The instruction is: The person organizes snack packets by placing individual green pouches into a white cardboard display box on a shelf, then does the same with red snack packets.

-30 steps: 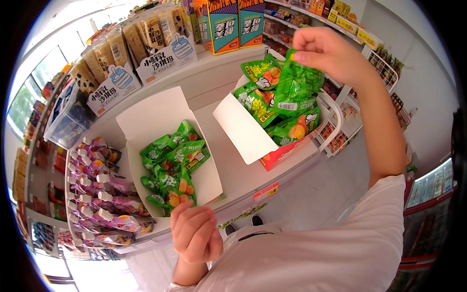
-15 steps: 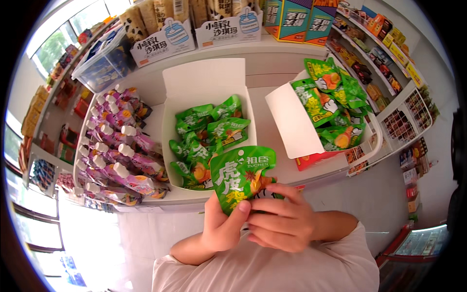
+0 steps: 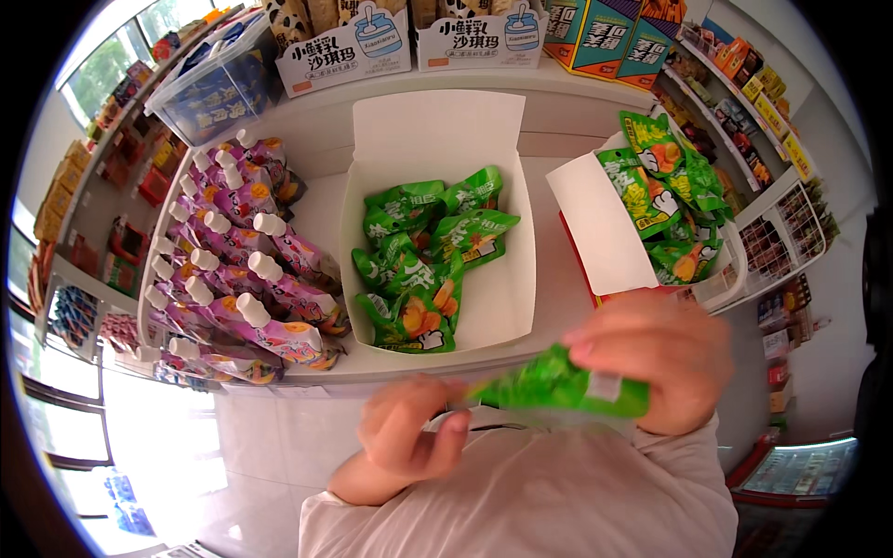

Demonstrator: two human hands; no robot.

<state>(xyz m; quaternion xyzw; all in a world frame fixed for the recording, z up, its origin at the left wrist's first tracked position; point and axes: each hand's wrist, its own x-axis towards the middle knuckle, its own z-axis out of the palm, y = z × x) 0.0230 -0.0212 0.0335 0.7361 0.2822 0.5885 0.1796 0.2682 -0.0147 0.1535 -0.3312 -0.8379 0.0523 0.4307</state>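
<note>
Shelf edge: the white shelf (image 3: 556, 302) ends just short of the hands, so both work in front of its lip, above the shirt (image 3: 558, 484). A strip of shelf surface shows between the two cartons; narrower gap on the other side, between the middle carton and the pouches. Curved white rail (image 3: 735, 277) bounds the shelf at far right. Right hand (image 3: 662, 358): fingers and thumb pressed together, pinching a green snack packet (image 3: 558, 386) by its right part, packet lying roughly crosswise, pale label patch showing, motion-blurred. Left hand (image 3: 409, 428): fingers curled, thumb near the index finger, right by the packet's left tip; can't tell if it's touching. Containers: middle white carton (image 3: 502, 302) has its lid flap up at the back; several green packets (image 3: 419, 246) are piled toward left and back, white floor visible front right. Red-and-white carton (image 3: 595, 223) on the right has its white flap hanging out to the left, green packets heaped at its rim. Left of the middle carton, purple spouted pouches (image 3: 246, 251) with white caps stand in leaning rows; clear plastic bin (image 3: 214, 98) behind them holds blue packs.
</note>
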